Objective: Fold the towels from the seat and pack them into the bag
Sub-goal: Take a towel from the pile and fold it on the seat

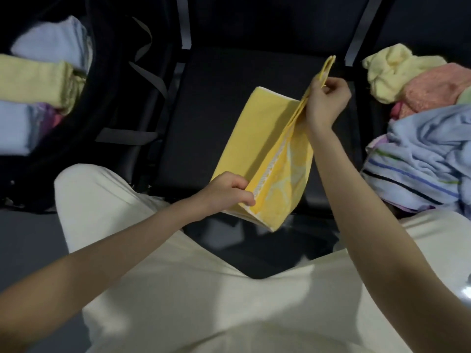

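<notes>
Head view: over a dark seat (216,118), the left hand (229,192) pinches the near end of a yellow towel (257,141) while the right hand (328,100) pinches its far end, long axis stretched between them. The bag (109,103) lies left, nearer the left hand; an unfolded pile (418,138) waits right.

From my remote feed: the left hand (230,192) and right hand (327,98) pinch a folded yellow towel (257,138) above the dark seat (216,98), bag (107,103) left, unfolded towels (423,138) right.
</notes>
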A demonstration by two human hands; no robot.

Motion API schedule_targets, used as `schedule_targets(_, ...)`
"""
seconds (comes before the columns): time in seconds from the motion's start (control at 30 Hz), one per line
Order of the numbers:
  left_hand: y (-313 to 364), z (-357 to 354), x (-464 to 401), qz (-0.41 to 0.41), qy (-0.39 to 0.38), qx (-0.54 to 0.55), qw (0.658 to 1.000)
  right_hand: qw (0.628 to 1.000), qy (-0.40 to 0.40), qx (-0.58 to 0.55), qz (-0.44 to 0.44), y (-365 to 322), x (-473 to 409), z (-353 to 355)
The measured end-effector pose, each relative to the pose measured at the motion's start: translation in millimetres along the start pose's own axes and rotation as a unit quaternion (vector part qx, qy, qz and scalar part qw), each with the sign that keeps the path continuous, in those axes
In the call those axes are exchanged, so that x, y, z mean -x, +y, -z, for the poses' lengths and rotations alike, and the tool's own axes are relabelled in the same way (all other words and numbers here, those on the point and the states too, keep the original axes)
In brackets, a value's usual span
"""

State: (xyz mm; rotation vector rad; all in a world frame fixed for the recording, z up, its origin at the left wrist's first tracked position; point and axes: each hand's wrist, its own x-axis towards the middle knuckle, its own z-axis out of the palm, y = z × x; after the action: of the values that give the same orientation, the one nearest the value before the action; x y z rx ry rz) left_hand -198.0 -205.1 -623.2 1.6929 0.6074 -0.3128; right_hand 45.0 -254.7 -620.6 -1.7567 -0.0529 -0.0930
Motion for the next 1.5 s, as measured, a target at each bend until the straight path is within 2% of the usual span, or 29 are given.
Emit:
schedule_targets(0.1,-19,13,4,0.018,0.026,-0.011,0.999,0.999,-0.028,0.027,0.002,1,17,-30)
schedule_targets(0.37,-45,25,2,0.041,0.082,-0.018,0.996,0.98,-0.116,0.149,-0.068,22,40,-76)
schedule_targets(0.57,-42,31,3,0.054,0.071,-0.012,0.996,0.963,-0.157,0.199,-0.092,31,42,-87)
schedule_targets(0.67,-44,30,4,0.054,0.079,-0.12,0.988,0.952,-0.192,0.224,-0.08,34,45,-86)
schedule_targets(0.77,-49,28,4,0.064,0.142,-0.262,0.952,0.95,-0.23,0.203,-0.056,32,52,-72)
schedule_targets(0.87,-51,30,4,0.058,0.206,-0.275,0.937,0.953,-0.23,0.195,-0.011,32,73,-31)
schedule_targets(0.97,-54,30,-1,0.049,0.249,-0.286,0.924,0.961,-0.153,0.231,0.004,42,103,23)
schedule_targets(1.03,-54,26,-4,0.063,0.25,-0.315,0.913,0.953,-0.09,0.288,-0.032,46,121,55)
schedule_targets(1.1,-54,20,-8,0.077,0.249,-0.335,0.906,0.933,-0.077,0.342,-0.075,51,136,79)
schedule_targets(1.2,-55,11,-12,0.082,0.265,-0.357,0.892,0.9,-0.117,0.407,-0.107,59,154,96)
schedule_targets(1.27,-54,8,-11,0.083,0.274,-0.363,0.887,0.893,-0.141,0.414,-0.102,61,162,97)
schedule_targets(1.43,-50,2,-8,0.11,0.268,-0.339,0.895,0.868,-0.205,0.443,-0.096,61,174,97)
schedule_targets(1.5,-49,1,-6,0.124,0.25,-0.312,0.908,0.872,-0.222,0.423,-0.103,61,174,99)
